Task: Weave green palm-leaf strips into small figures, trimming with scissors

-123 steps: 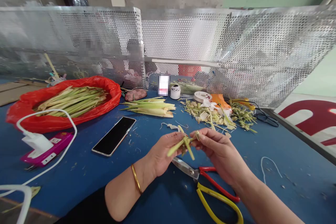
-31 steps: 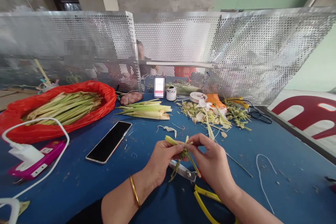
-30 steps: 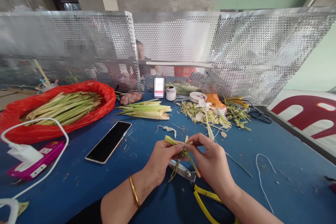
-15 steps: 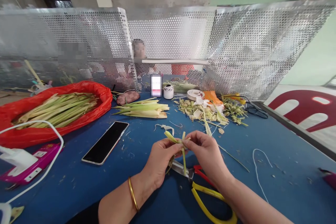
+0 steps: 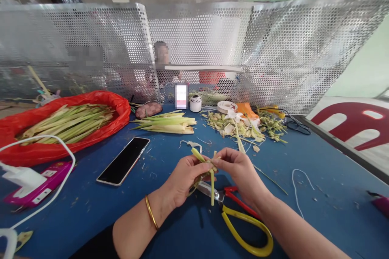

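Observation:
My left hand (image 5: 182, 177) and my right hand (image 5: 240, 170) meet above the blue table (image 5: 170, 226), both pinching the same folded green leaf strips (image 5: 209, 172). One strip end sticks up to the left, another hangs straight down. A gold bangle (image 5: 150, 217) is on my left wrist. Scissors (image 5: 240, 214) with red and yellow handles lie on the table right under my hands.
A red bag of leaf strips (image 5: 65, 119) lies at the left, a loose bundle (image 5: 168, 123) behind, a phone (image 5: 123, 161), a pink power strip with charger (image 5: 33, 180), and leaf scraps (image 5: 243, 127) by a perforated metal screen (image 5: 212, 48). White string (image 5: 296, 188) lies right.
My hands have turned and folded the leaf strips; a strip end now hangs straight down. The view shifted slightly, and more of the scissors' handles show.

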Demonstrator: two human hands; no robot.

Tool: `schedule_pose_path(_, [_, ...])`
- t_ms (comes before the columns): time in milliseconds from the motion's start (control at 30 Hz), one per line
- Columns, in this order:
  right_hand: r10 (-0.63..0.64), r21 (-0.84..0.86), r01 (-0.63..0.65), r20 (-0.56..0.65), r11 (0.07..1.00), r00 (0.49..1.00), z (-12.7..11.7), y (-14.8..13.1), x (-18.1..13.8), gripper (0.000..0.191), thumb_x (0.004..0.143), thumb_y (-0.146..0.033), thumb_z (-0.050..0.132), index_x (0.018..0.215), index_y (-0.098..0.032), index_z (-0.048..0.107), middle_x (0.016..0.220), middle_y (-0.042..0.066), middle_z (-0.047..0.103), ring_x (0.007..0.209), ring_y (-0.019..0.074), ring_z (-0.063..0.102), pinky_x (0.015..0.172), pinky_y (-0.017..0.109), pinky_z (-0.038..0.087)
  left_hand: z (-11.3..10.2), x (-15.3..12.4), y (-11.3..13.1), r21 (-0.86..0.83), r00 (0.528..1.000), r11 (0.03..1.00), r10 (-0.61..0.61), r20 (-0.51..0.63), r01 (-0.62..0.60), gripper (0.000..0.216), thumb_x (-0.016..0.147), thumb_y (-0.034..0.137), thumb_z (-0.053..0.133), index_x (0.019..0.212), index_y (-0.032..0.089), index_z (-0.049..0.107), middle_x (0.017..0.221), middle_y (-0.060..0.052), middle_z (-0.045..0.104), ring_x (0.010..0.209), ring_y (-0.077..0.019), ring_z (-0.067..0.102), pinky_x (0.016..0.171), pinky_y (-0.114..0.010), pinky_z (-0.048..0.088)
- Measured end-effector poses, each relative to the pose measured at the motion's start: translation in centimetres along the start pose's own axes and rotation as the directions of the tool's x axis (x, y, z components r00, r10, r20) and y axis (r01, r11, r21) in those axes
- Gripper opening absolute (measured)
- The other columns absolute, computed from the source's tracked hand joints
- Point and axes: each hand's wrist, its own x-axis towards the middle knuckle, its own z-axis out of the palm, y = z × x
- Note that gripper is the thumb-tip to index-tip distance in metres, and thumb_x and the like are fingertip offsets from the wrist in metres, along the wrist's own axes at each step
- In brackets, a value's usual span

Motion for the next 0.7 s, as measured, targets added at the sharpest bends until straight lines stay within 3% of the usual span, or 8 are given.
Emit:
schedule_pose_path(333, [-0.145, -0.186, 0.122, -0.112, 0.975, 0.983, 0.43, 0.21, -0.45, 0.019, 0.073, -0.029, 0.069, 0.065, -0.02, 0.055, 0.059, -0.003, 0.06, 0.056, 0.0138, 0.057, 0.054, 0.025, 0.047, -0.09, -0.09, -0.09, -0.037, 1.0, 0.999, -0.011, -0.01, 0.011, 0.024, 0.064, 0.026, 0.079, 0.079, 0.013, 0.066, 0.073, -0.005, 0.069, 0.066, -0.0161, 0.065, 0.071, -0.03, 0.052])
schedule_pose_path(500, [-0.23, -0.198, 0.196, -0.163, 0.96, 0.959, 0.6, 0.26, -0.73, 0.017, 0.073, -0.03, 0.067, 0.066, -0.021, 0.055, 0.065, -0.001, 0.061, 0.056, 0.0139, 0.057, 0.052, 0.026, 0.049, 0.12, -0.12, -0.26, -0.09, 0.994, 0.99, -0.105, 0.022, 0.106, 0.024, 0.067, 0.026, 0.077, 0.084, 0.013, 0.067, 0.078, -0.006, 0.07, 0.069, -0.0166, 0.067, 0.075, -0.029, 0.051])
schedule_pose_path(700, [-0.259, -0.298, 0.193, -0.2, 0.935, 0.945, 0.62, 0.18, -0.54, 0.011, 0.072, -0.025, 0.066, 0.066, -0.02, 0.058, 0.066, -0.001, 0.063, 0.062, 0.0146, 0.058, 0.057, 0.025, 0.048, 0.25, 0.11, -0.8, -0.174, 0.992, 0.981, -0.097, -0.081, 0.082, 0.023, 0.063, 0.018, 0.08, 0.078, 0.015, 0.063, 0.074, -0.003, 0.069, 0.072, -0.015, 0.068, 0.073, -0.023, 0.051])
